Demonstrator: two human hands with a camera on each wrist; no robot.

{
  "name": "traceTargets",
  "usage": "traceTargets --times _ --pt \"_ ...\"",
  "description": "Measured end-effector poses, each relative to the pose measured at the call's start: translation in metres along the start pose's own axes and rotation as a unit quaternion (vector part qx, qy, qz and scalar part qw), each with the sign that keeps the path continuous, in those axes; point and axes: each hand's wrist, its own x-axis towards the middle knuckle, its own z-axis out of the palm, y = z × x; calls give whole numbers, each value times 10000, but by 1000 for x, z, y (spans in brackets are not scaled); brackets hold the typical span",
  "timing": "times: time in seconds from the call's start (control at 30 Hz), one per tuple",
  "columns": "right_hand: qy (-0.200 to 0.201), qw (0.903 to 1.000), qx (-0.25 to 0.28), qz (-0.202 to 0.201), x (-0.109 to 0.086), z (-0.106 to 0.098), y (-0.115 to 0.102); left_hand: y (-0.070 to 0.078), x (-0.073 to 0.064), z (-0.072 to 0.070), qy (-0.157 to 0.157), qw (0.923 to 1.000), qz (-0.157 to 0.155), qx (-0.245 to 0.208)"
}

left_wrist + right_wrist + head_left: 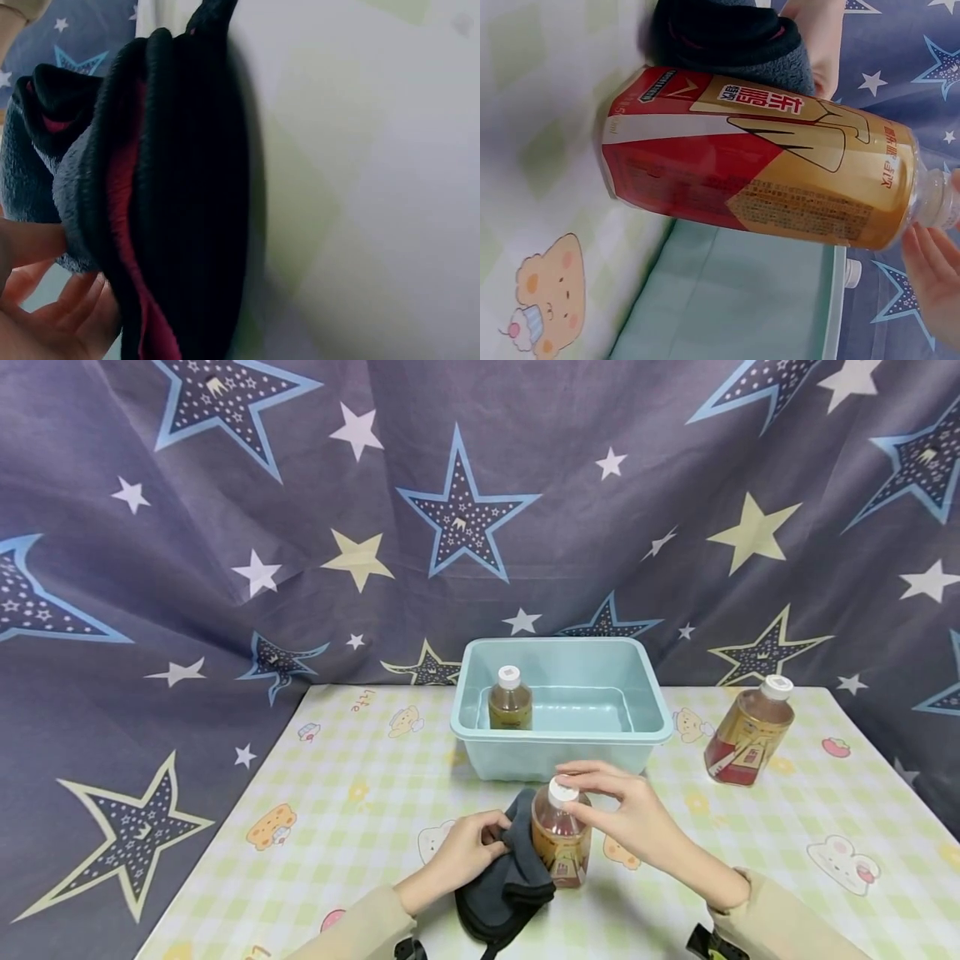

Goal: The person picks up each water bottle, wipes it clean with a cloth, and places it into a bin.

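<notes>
- Midway between the left and right edges of the table [367, 835], a bottle [558, 850] is held nearly upright before a blue tub [555, 764]; whether its base touches down is hard to tell.
- The right hand [630, 808] pinches its white cap [562, 791] — probably to keep it steady.
- The left hand [467, 852] grips a grey cloth [491, 893], seemingly to keep its soft folds against the bottle.
- The bottle's label [705, 180] is gold and red; the cloth looks fuzzy, black-edged, red-lined.
- A second bottle [511, 708] stands inside the tub; a third bottle [752, 735], near the far right corner — apart from both hands.
</notes>
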Motion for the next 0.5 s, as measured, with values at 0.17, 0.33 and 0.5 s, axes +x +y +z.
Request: traceTargets --times 0.17,0.33,0.5 --pt "201 9991 -267 -264 3 4 2 -1 -5 -8 69 9999 -5 -127" --pt "232 9990 -313 -204 5 4 -1 -1 -9 -16 236 9996 4 -181" --pt "102 9996 -196 -175 5 4 -2 1 -12 -22 355 9989 -30 -303"
